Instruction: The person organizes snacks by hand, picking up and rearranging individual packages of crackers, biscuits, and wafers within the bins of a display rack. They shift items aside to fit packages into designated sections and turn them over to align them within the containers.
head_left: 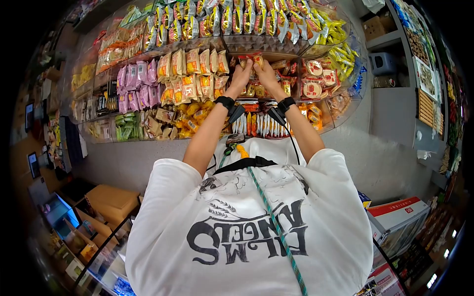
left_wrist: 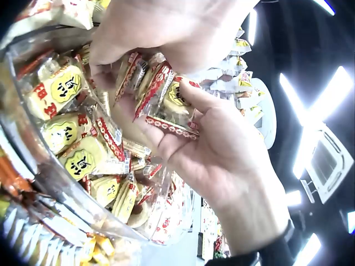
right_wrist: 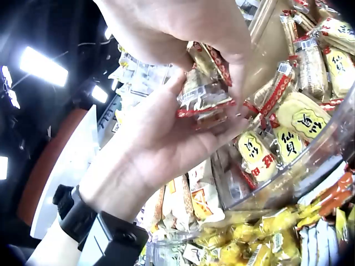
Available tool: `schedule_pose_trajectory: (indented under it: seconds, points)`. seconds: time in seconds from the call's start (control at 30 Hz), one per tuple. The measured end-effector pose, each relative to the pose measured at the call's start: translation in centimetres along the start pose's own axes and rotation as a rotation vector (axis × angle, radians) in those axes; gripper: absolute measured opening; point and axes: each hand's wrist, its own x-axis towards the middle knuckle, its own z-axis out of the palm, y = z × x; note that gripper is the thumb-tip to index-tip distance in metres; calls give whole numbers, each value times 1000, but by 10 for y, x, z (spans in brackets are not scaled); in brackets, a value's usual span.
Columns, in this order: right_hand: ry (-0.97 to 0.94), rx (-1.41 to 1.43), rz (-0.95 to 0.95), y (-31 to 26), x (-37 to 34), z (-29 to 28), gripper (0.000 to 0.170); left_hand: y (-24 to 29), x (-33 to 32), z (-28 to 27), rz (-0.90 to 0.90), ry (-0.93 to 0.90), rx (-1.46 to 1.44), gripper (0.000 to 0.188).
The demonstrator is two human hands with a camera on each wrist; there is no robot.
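Note:
Both hands are close together over a bin of rice cracker packets (left_wrist: 72, 94) in clear, red-edged wrappers with yellow labels. My left hand (head_left: 240, 79) holds wrapped rice crackers (right_wrist: 202, 100) between thumb and fingers, palm upward in the right wrist view. In the left wrist view my right hand (left_wrist: 222, 160) grips a few small packets (left_wrist: 172, 102), its thumb over the wrappers and its fingers beneath. The fingertips of the two hands come near each other around these packets, and the knuckles partly hide them.
Clear bin walls (right_wrist: 299, 160) separate the snacks. Cream packets (head_left: 190, 89) and purple packets (head_left: 133, 81) stand left of the hands, round red-wrapped crackers (head_left: 312, 89) to the right, silver-and-yellow packets (head_left: 249, 22) behind. Grey shelving (head_left: 392, 106) stands at the right.

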Motion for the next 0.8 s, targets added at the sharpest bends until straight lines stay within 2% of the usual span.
schedule_pose_trajectory:
  seconds: [0.07,0.13,0.17,0.2,0.27,0.3,0.33,0.4,0.43,0.47,0.53,0.57,0.63,0.67,0.73,0.77,0.8]
  points:
    - [-40,-18,29,-10,-9,0,56,-4,-5,5,40,-16,-22,93]
    - [-20,-33,67,-22,-18,8,59,11,-24,10,-15,129,86,94]
    - [-26,131,88,-27,-25,7,64,-2,-15,13,25,125,45,83]
    - [-25,131,88,-18,-19,7,64,-13,-8,12,26,125,45,83]
    - [-139,579,173,14,-2,4,67,-27,-1,7,49,-47,-314,70]
    - [-83,514,349,3,-7,-5,65,8,-23,3,-137,-57,-434,61]
    - [-83,514,349,-9,-12,-13,65,14,-29,-1,-138,-56,-434,61]
    - [-155,644,379,-35,-26,-24,56,17,-34,-9,-34,-173,-342,64]
    - [-118,620,377,-54,-34,-26,54,8,-25,-10,-42,-122,-331,63]
    - [-119,619,377,-41,-29,-24,54,-1,-19,-11,-42,-121,-332,63]
    - [-187,775,240,-13,-18,-19,51,2,-21,-15,-40,-221,-417,60]
    - [-187,774,241,-5,-16,-16,51,6,-24,-12,-41,-220,-418,60]
    - [25,535,173,-2,-19,-7,51,23,-39,-5,-185,65,-521,48]
    - [26,536,179,-2,-20,-3,51,20,-37,-6,-191,64,-520,48]
    - [-2,436,50,-1,-21,1,53,18,-33,-11,-23,-159,-489,37]
    - [28,340,-71,0,-20,5,44,16,-32,-10,13,-113,-553,32]
    - [29,340,-68,-4,-18,2,44,15,-28,-13,-14,-42,-547,37]
